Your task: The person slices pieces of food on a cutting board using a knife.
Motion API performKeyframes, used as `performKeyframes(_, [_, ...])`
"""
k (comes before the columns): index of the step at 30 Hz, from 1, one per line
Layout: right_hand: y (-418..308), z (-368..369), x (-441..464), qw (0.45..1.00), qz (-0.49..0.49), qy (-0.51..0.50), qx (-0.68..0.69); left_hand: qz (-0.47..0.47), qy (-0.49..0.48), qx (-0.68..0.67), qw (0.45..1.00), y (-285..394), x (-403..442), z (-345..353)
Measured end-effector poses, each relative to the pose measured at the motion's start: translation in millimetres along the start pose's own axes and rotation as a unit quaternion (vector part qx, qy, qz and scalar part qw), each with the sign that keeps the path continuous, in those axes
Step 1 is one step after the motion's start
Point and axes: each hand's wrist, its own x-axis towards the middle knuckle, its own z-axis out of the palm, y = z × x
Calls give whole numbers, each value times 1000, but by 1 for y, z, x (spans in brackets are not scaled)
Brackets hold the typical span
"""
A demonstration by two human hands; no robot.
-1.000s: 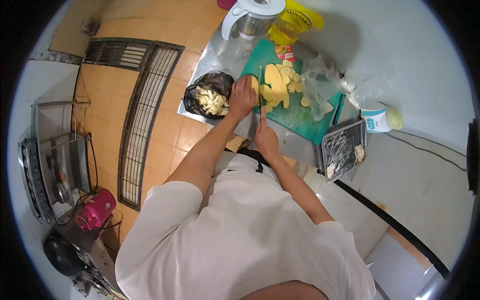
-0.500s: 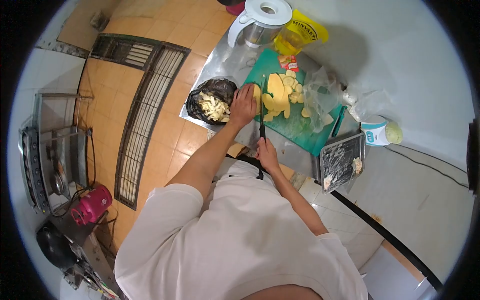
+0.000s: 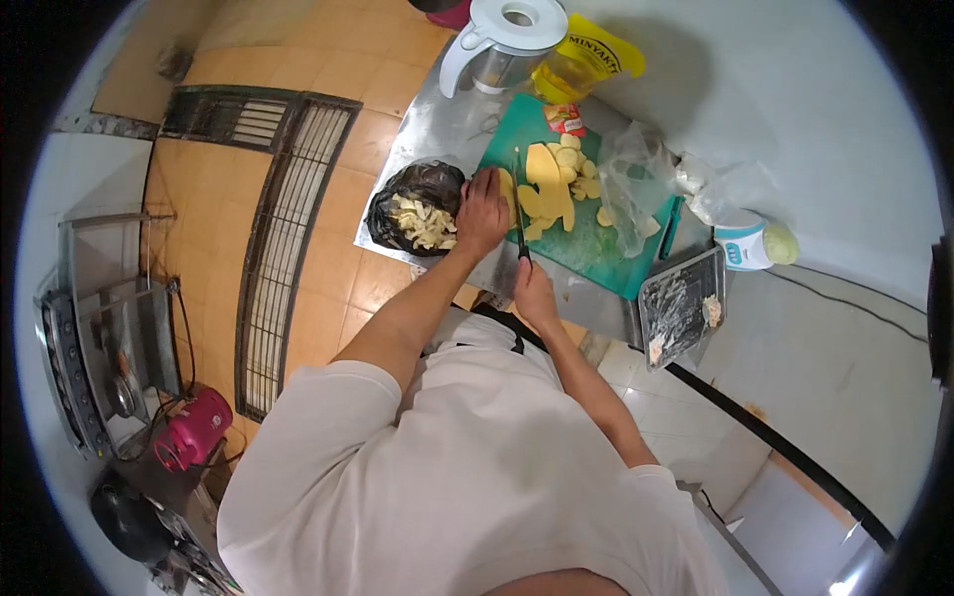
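Right hand [image 3: 536, 296] grips the knife [image 3: 520, 226], left hand [image 3: 482, 215] holds a yellow piece [image 3: 507, 193] near the left edge of the board [image 3: 586, 251] — a roll risks a nick.

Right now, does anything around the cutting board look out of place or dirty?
Yes. A crumpled clear plastic bag lies partly over the green cutting board, perhaps in the way of the yellow slices. The rectangular tray on the right is smeared with whitish residue, so it looks unwashed.
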Motion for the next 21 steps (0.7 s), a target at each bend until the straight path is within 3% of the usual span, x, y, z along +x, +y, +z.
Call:
performKeyframes(8, [-19, -3, 5, 996, 69, -6, -51, 5, 4, -37, 999, 0, 1, -4])
performKeyframes(11, [-8, 3, 7, 991, 17, 51, -121, -5, -32, -21, 999, 1, -1, -8])
performKeyframes(14, [-18, -13, 16, 993, 82, -27, -86, -6, -41, -15, 999, 0, -1, -6])
performKeyframes(17, [-82, -55, 18, 972, 176, -141, -66, 4, -34, -14, 999, -1, -2, -5])
performKeyframes(21, [-86, -67, 35, 969, 154, -176, -78, -10, -58, -5, 998, 0, -4, -3])
